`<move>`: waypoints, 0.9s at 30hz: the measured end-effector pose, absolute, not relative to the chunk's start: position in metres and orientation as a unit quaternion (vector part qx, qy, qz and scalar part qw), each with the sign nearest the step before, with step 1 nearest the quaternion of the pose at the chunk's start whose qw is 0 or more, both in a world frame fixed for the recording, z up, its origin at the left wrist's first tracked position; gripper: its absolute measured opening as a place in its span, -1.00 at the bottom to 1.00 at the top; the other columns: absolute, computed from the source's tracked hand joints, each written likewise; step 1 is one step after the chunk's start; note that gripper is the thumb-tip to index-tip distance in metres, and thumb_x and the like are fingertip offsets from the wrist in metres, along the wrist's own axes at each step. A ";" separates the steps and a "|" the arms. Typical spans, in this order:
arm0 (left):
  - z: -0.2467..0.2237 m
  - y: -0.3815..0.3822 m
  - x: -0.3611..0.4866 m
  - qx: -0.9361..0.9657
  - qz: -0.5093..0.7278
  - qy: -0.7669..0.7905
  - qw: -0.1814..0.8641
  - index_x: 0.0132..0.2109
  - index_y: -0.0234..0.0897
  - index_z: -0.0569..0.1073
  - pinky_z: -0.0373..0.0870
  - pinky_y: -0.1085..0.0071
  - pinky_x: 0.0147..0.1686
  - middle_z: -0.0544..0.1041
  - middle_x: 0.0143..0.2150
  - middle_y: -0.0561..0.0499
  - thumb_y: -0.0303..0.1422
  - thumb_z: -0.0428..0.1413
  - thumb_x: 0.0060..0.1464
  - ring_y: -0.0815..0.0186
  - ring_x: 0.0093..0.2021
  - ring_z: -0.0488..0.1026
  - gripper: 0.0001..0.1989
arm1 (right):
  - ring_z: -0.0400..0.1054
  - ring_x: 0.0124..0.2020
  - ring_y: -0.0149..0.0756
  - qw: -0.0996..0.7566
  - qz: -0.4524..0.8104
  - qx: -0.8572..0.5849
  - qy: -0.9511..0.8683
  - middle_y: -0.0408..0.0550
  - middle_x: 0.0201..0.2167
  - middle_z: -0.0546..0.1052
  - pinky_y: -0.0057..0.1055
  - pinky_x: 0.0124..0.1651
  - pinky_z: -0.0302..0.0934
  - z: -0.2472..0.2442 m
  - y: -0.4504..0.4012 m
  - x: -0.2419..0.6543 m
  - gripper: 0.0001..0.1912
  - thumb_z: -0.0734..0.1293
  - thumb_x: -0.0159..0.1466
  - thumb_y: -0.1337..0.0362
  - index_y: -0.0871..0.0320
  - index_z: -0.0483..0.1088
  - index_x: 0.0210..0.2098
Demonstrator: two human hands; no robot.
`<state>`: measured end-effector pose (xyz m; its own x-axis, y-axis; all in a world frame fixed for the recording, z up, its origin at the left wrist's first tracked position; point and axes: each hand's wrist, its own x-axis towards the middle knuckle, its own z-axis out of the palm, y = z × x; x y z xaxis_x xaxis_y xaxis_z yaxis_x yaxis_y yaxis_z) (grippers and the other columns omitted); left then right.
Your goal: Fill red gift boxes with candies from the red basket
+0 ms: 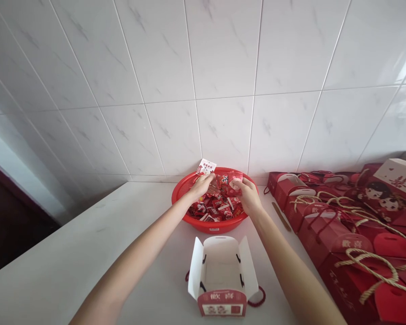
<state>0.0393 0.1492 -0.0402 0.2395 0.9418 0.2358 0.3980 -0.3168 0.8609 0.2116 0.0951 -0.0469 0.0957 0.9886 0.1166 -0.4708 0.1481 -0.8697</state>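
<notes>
A red plastic basket (214,227) holds many small red wrapped candies (211,210). Over its left part is my left hand (204,184), fingers closed around something I cannot make out, beside a white and red printed packet (206,166) at the basket's back rim. My right hand (249,194) is over the right side, its thumb and fingers closed on a pink-red packet (235,180). In front of the basket an open gift box (222,296) stands with its flaps raised, white inside, with a dark red cord at its sides.
Rows of red gift boxes (328,243) with beige rope handles fill the right side of the white table (88,234). A thin brown strip (281,216) lies between them and the basket. A white tiled wall (223,54) rises behind the table.
</notes>
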 end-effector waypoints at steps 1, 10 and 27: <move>-0.041 0.149 0.036 0.730 0.341 0.477 0.351 -0.32 -0.24 0.54 0.45 0.34 -0.33 0.60 -0.40 -0.04 -0.17 0.10 0.17 0.20 -0.34 0.54 -0.74 | 0.32 -0.46 -0.35 0.662 0.555 -0.341 -0.370 -0.17 -0.53 0.49 -0.43 -0.39 0.24 -0.047 0.096 0.212 -0.73 0.52 -0.11 0.14 0.13 0.42 -0.53; -0.059 0.148 0.026 0.830 0.002 0.464 0.309 -0.48 -0.15 0.56 0.25 0.39 -0.46 0.43 -0.63 0.14 -0.56 0.25 -0.48 0.25 -0.57 0.37 -0.72 | 0.33 -0.47 -0.35 0.677 0.571 -0.323 -0.334 -0.16 -0.53 0.49 -0.41 -0.41 0.27 -0.044 0.095 0.213 -0.75 0.51 -0.14 0.17 0.12 0.41 -0.56; -0.033 0.138 0.032 0.722 0.283 0.409 0.481 -0.29 -0.26 0.49 0.50 0.29 -0.25 0.60 -0.29 -0.07 -0.01 0.12 0.12 0.22 -0.33 0.56 -0.63 | 0.33 -0.44 -0.36 0.669 0.596 -0.295 -0.332 -0.18 -0.53 0.45 -0.36 -0.31 0.30 -0.042 0.093 0.215 -0.66 0.57 -0.18 0.13 0.13 0.39 -0.57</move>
